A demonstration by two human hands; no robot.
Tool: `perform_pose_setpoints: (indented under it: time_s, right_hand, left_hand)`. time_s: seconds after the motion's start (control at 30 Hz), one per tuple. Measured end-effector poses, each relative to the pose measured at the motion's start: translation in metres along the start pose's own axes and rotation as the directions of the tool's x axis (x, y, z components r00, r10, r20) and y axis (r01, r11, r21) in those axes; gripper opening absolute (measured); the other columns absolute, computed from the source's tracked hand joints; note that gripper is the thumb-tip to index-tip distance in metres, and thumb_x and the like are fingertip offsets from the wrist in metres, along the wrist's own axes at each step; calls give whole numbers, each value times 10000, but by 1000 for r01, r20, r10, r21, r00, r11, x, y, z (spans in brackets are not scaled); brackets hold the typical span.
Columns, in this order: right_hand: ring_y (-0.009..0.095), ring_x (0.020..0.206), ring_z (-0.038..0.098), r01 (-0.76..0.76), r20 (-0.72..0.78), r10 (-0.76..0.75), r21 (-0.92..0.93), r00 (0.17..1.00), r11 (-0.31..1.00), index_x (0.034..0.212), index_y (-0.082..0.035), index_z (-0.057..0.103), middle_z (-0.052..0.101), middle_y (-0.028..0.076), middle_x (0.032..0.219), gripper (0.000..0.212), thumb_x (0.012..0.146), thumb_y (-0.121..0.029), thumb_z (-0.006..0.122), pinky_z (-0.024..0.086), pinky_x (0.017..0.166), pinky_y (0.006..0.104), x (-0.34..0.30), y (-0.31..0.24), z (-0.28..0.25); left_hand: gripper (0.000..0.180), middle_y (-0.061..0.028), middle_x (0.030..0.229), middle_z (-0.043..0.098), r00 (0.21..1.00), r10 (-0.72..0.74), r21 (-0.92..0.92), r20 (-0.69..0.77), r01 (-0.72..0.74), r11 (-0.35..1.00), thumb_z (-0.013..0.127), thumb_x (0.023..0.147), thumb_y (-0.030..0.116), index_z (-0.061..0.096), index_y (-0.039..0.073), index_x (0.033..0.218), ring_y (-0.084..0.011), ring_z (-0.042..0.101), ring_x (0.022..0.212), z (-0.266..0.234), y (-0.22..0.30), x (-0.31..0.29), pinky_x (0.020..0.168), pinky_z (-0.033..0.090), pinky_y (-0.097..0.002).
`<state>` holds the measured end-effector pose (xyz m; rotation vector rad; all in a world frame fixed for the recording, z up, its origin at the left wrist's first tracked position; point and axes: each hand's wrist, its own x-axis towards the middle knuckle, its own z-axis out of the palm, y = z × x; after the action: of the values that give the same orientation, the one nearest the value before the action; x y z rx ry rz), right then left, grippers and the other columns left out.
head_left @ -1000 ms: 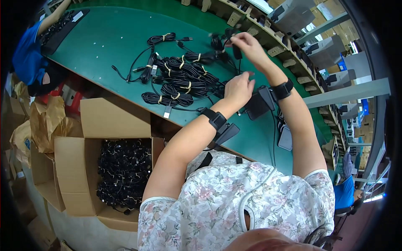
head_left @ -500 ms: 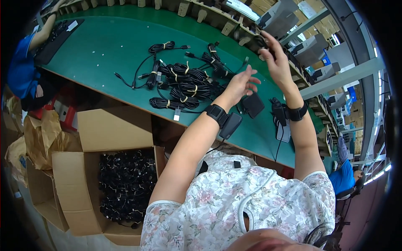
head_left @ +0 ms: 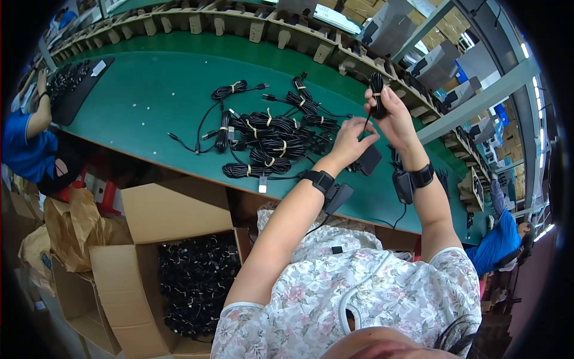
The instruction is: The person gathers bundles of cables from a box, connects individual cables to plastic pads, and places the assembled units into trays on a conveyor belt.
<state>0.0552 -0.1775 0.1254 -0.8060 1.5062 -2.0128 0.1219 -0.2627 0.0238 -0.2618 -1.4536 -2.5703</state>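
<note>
My right hand (head_left: 391, 113) grips a coiled black cable (head_left: 376, 90), banded round its middle and held upright above the table. A loose length of that cable runs down to my left hand (head_left: 350, 142), whose thumb and fingers are closed on it. Left of my hands lies a pile of coiled black cables (head_left: 269, 134), tied with pale bands, their plugs sticking out. One light-coloured flat connector (head_left: 262, 184) rests near the table's front edge. A flat black square object (head_left: 369, 159) sits just beside my left hand, partly hidden by it. Both my wrists wear black straps with small boxes.
The green table (head_left: 179, 78) curves across, with brown moulded trays (head_left: 239, 25) along its far edge. An open cardboard box (head_left: 128, 299) full of black cables (head_left: 197, 287) stands below on the left. Blue-clad people sit at far left and right. A metal post (head_left: 472, 102) slants at right.
My right hand has come down and nearer, showing the coiled cable upright in its grip. My left hand has closed on the cable's loose length. The whole view has shifted slightly.
</note>
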Motion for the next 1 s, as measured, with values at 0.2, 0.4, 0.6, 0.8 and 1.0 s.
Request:
perform_pose_setpoints:
  time_s: [0.2,0.4,0.6,0.8,1.0]
  right_hand:
    - [124,778,515,14,73,14,-369,997,929,1127,-43,476,552,60,941,225,958,-191,480,419,678,270,-10,-13,-34]
    - [229,727,560,458,435,-214,-886,874,69,1136,-26,477,584,95,871,285,878,-116,561,426,620,307,-40,0,-24]
    - [365,865,585,247,241,-61,-960,969,132,1147,-27,496,599,190,950,322,837,-63,572,473,731,396,-54,13,-36]
    - [365,918,593,163,183,-513,-983,839,-85,1082,-43,560,613,191,965,240,864,-143,561,481,758,404,4,-24,-130]
    - [370,980,580,-180,-129,-472,-982,872,-65,1105,-26,586,612,219,1041,290,887,-206,526,472,818,421,94,-79,-251]
  left_hand:
    - [192,13,673,541,994,-48,-79,98,56,995,545,932,229,557,38,941,-52,465,511,1,4,-3,455,341,-183]
    - [153,16,644,530,987,-144,-120,-67,136,983,569,917,187,556,35,920,-37,453,510,0,0,-9,442,319,-171]
    - [181,4,635,525,983,-78,221,-165,114,968,598,893,182,531,42,987,-67,475,512,-6,-14,-10,459,369,-220]
    - [246,-71,709,572,936,323,897,-141,-17,442,566,889,185,476,74,1090,-267,588,628,-12,-18,-9,558,456,-389]
    - [246,-77,727,576,942,281,902,-183,47,429,575,886,185,482,66,1080,-276,582,633,-14,-15,-1,553,454,-389]
